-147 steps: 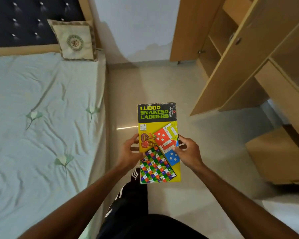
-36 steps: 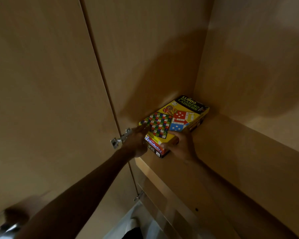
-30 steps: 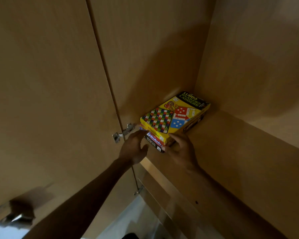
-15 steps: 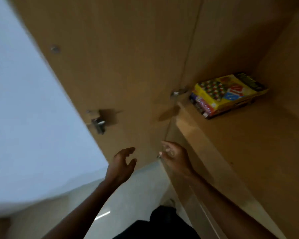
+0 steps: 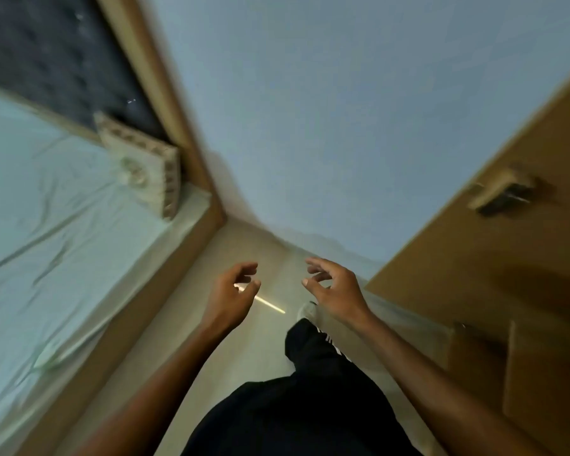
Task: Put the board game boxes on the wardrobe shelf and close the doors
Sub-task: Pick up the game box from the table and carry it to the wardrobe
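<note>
The head view is blurred and tilted. My left hand (image 5: 232, 296) and my right hand (image 5: 334, 289) float side by side over the floor, both empty with fingers loosely curled and apart. An open wooden wardrobe door (image 5: 494, 258) stands at the right, its inner face toward me, with a metal hinge (image 5: 502, 194) on it. My right hand is a little left of the door's lower edge and does not touch it. The board game boxes and the shelf are out of view.
A bed (image 5: 56, 232) with a pale green sheet and a patterned cushion (image 5: 145, 169) fills the left. A dark tufted headboard (image 5: 63, 57) stands behind it. A wall (image 5: 326, 110) lies ahead, and a narrow strip of tiled floor (image 5: 244, 340) runs between bed and wardrobe.
Both hands have let go of the stacked boxes on the shelf and drawn back. The view has swung left, away from the wardrobe interior toward the bed and wall.
</note>
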Available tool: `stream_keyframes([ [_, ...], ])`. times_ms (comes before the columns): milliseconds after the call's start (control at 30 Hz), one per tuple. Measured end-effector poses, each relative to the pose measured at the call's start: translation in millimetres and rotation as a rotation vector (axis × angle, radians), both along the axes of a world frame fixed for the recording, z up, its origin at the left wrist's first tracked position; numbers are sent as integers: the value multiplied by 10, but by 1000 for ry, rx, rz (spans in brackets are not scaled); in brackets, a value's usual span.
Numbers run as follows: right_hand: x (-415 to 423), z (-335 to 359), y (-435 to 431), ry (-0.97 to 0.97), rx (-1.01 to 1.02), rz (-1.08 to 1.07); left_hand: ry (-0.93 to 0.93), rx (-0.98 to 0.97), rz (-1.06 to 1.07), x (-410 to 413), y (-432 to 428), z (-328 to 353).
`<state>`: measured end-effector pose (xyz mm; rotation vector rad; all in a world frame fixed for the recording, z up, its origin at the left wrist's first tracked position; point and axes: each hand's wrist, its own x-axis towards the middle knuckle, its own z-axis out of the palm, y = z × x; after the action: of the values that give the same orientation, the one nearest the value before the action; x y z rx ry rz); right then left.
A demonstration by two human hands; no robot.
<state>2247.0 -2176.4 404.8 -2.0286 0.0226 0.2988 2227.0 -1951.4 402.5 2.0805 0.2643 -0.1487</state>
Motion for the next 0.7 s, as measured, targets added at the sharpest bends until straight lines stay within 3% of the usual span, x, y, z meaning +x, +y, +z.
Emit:
stream_keyframes([
  [200,352,27,1530,35,-32,446,-11,-18,420,-456,1168,38],
  [400,578,-35,3106,64,-27,750,-4,-60,777,-759,2309,22],
  [700,4,92,5418,16,-41,1357,-8,-104,1313,-1881,3520,107],
])
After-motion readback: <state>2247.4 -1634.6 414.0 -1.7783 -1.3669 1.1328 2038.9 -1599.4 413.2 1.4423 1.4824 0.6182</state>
